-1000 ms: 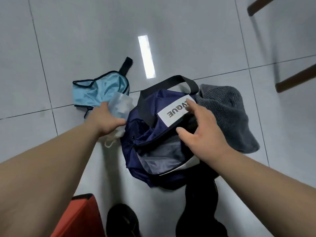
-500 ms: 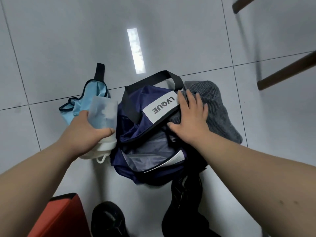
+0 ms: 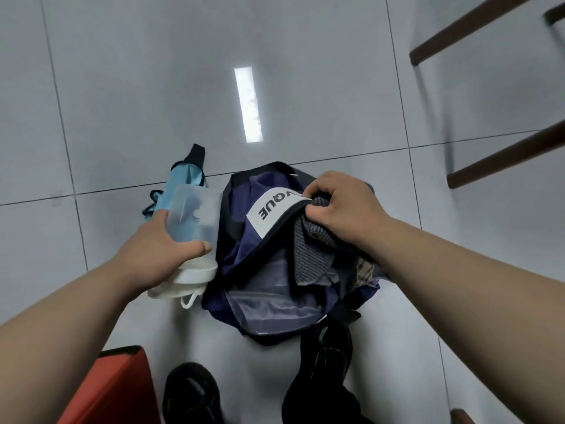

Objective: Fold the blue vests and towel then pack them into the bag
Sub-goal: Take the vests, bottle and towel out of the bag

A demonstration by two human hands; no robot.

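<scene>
On tiled floor (image 3: 153, 87): navy bag (image 3: 244, 258), mouth open. At mouth, right grip (image 3: 345, 209) clenched on grey towel (image 3: 312, 252); towel bunched under fingers, hanging down into opening. Just left of bag, left grip (image 3: 153, 249) wrapped round translucent bottle (image 3: 195, 218), white cap toward wrist. Behind bottle, light-blue vest (image 3: 183, 182) crumpled on floor, outside bag. Nearer me, red box (image 3: 116, 387), black shoe (image 3: 191, 393). Far right, chair legs (image 3: 504, 154).

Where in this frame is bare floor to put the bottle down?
Bare tile lies beyond the blue vest and bag, and left of the vest. Another patch sits right of the bag, this side of the chair legs. Near the feet it is crowded: red object, shoe.
</scene>
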